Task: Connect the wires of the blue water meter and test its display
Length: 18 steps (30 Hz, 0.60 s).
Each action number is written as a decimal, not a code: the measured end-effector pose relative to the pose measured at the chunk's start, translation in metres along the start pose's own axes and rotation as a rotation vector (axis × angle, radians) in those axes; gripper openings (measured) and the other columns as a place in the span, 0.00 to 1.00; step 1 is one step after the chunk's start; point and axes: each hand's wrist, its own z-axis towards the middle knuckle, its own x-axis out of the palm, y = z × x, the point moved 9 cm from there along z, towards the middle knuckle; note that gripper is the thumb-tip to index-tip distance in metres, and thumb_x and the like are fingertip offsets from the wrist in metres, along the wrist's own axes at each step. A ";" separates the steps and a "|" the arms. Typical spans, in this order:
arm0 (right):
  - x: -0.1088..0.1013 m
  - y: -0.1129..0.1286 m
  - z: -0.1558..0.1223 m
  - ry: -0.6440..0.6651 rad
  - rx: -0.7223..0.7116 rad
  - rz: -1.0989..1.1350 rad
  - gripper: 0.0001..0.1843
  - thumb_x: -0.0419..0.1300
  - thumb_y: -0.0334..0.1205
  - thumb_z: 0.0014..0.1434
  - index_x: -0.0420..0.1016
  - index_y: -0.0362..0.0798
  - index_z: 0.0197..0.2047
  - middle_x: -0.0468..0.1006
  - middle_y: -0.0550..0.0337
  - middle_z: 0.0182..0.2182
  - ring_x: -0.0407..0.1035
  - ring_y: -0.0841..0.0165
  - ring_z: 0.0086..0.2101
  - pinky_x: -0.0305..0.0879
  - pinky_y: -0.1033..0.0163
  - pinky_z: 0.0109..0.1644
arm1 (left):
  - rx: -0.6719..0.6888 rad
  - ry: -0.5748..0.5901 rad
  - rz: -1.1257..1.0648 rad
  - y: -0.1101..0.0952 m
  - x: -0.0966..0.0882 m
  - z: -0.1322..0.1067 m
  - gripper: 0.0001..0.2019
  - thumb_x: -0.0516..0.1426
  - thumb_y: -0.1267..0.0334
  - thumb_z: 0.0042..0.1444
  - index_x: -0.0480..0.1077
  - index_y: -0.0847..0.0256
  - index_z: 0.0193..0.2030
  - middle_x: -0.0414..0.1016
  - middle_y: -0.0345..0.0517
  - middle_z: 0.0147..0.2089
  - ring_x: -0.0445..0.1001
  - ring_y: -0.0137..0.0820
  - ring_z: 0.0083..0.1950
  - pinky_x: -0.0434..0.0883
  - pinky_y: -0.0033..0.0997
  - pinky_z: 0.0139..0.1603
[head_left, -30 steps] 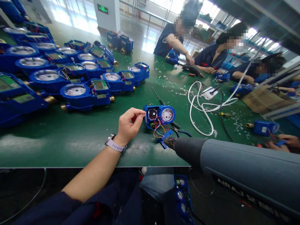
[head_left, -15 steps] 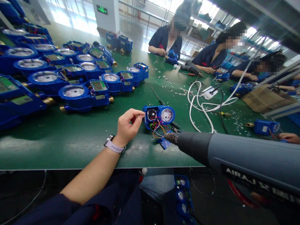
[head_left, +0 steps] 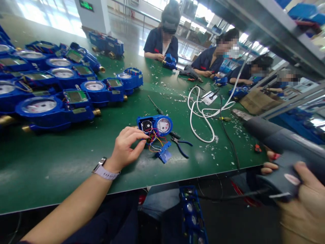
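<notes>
A blue water meter [head_left: 163, 125] lies on the green table with its side compartment uncovered. Thin coloured wires [head_left: 155, 136] run from it to a small blue plate-like part [head_left: 165, 153] beside it. My left hand [head_left: 128, 146] is at the compartment's near edge, thumb and forefinger almost together by the wires; what is between them, if anything, is too small to tell. Off to the right, my right hand [head_left: 302, 183] grips a grey heat gun [head_left: 284, 139] by its handle. The gun's metal nozzle [head_left: 241, 114] points left, away from the meter.
Pliers [head_left: 181, 146] and a screwdriver [head_left: 159, 110] lie close to the meter. Many more water meters [head_left: 54, 112] crowd the left. A white cable [head_left: 191, 117] loops on the table near a power strip [head_left: 209, 97]. Several co-workers [head_left: 162, 44] sit across, beside a paper bag [head_left: 259, 100].
My right hand has swung the heat gun right, away from the meter. My left fingers have shifted from the compartment's upper edge down to the wires. The camera view has turned right.
</notes>
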 end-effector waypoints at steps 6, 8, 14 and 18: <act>0.009 -0.066 0.057 -0.301 0.298 0.374 0.24 0.42 0.32 0.69 0.69 0.41 0.25 0.66 0.55 0.31 0.65 0.77 0.22 0.66 0.71 0.24 | 0.077 0.137 0.061 -0.010 0.021 -0.007 0.10 0.61 0.69 0.53 0.75 0.54 0.43 0.81 0.44 0.42 0.73 0.43 0.54 0.67 0.49 0.57; 0.009 -0.084 0.077 -0.340 0.316 0.407 0.26 0.39 0.31 0.69 0.66 0.41 0.22 0.64 0.58 0.28 0.65 0.78 0.21 0.65 0.71 0.25 | 0.076 0.181 0.067 -0.011 0.027 -0.010 0.12 0.61 0.69 0.53 0.74 0.54 0.44 0.81 0.44 0.43 0.71 0.44 0.57 0.66 0.51 0.58; 0.010 -0.110 0.122 -0.341 0.318 0.434 0.29 0.33 0.32 0.70 0.61 0.43 0.20 0.65 0.62 0.24 0.67 0.78 0.20 0.66 0.68 0.26 | 0.081 0.261 0.077 -0.014 0.039 -0.011 0.11 0.60 0.69 0.55 0.72 0.56 0.45 0.80 0.45 0.45 0.69 0.45 0.59 0.66 0.51 0.58; 0.012 -0.114 0.144 -0.243 0.296 0.334 0.28 0.33 0.28 0.68 0.65 0.42 0.22 0.66 0.61 0.25 0.73 0.72 0.26 0.68 0.59 0.28 | 0.063 0.318 0.081 -0.015 0.046 -0.012 0.11 0.60 0.68 0.56 0.72 0.57 0.46 0.80 0.46 0.46 0.68 0.45 0.60 0.66 0.51 0.59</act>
